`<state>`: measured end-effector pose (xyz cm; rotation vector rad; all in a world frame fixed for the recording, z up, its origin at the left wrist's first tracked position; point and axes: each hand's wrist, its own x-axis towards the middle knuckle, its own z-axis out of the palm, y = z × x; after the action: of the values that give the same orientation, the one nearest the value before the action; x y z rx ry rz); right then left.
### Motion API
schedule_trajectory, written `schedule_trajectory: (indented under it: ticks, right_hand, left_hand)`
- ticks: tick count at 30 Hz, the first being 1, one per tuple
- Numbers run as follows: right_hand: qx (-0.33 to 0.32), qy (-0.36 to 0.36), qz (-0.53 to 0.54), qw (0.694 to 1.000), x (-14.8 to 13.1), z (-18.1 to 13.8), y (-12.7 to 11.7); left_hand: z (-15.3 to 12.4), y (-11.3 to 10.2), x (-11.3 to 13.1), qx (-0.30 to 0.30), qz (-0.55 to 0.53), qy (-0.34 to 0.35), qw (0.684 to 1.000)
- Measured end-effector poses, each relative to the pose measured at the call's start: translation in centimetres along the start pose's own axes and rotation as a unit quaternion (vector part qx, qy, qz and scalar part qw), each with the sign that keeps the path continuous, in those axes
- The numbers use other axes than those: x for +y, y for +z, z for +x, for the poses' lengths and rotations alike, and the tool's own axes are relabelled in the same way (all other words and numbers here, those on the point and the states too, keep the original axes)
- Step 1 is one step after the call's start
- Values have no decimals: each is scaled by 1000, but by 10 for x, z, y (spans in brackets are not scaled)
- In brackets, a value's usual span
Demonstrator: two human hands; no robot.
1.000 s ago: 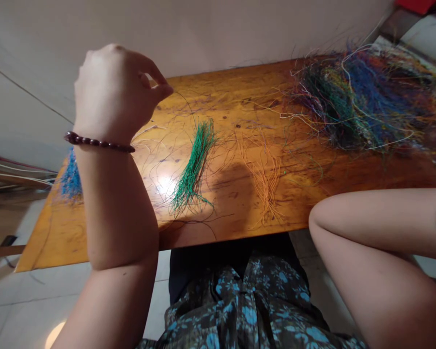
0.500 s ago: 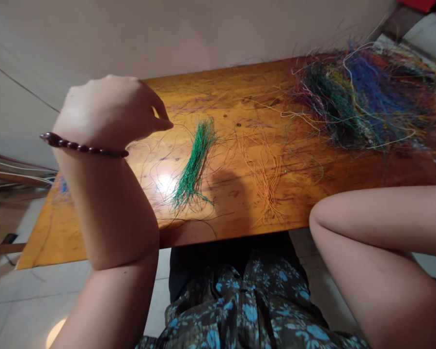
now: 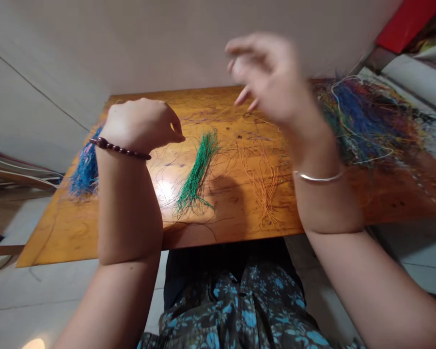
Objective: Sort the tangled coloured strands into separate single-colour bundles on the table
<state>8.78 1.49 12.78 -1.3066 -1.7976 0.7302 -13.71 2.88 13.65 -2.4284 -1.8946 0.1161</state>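
My left hand (image 3: 145, 123) is raised over the left part of the wooden table, wrist bent, thumb and index finger pinched together. A thin dark strand shows at its fingertips; whether it is held I cannot tell. Just to the right lies a bundle of thin green wires (image 3: 198, 172). Farther right, a looser bunch of orange wires (image 3: 265, 186) is spread on the wood. My right hand (image 3: 265, 72) is up in the air above the table's back edge, blurred, its fingers loosely curled and apart, with nothing visible in them.
A big tangle of many-coloured wires (image 3: 370, 121) covers the table's right end. Blue wires (image 3: 85, 172) lie at the left end, partly behind my left forearm. Stray strands are scattered over the table (image 3: 225, 218). A wall (image 3: 167, 48) stands behind it.
My right hand has swung up from the right side, where it was out of view, to above the table's back edge. The left hand keeps its pinch; the view has shifted slightly.
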Motion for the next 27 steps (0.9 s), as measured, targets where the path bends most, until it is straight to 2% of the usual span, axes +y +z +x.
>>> schedule_trajectory:
  ticks: [1, 3, 5, 7, 11, 15, 18, 23, 27]
  right_hand:
    - [-16, 3, -23, 1000, 5, 4, 15]
    - [-90, -8, -85, 992, 20, 8, 49]
    - [-170, -54, -132, 975, 38, 8, 79]
    - [-181, -79, -142, 970, 52, 7, 96]
    - [-151, -98, -140, 974, 59, 6, 95]
    - [-158, -95, -177, 967, 54, 6, 89]
    - [-190, -106, -204, 954, 53, 2, 91]
    - [-255, -161, -222, 927, 61, -6, 100]
    - [-265, -212, -228, 913, 75, -5, 110]
  left_hand:
    - [0, 0, 0, -1, -6, 3, 1000]
    - [1, 2, 0, -1, -16, 2, 1000]
    - [2, 3, 1, 1, -29, -1, 1000]
    - [4, 3, 2, 0, -33, -6, 999]
    - [3, 3, 6, -12, -11, -9, 1000]
    - [-2, 2, 7, 6, -29, -1, 1000]
    - [-12, -6, 6, 43, -31, -18, 998]
    - [-40, -25, 7, 141, -42, -58, 987]
    - [-53, -31, 12, 172, -49, -54, 982]
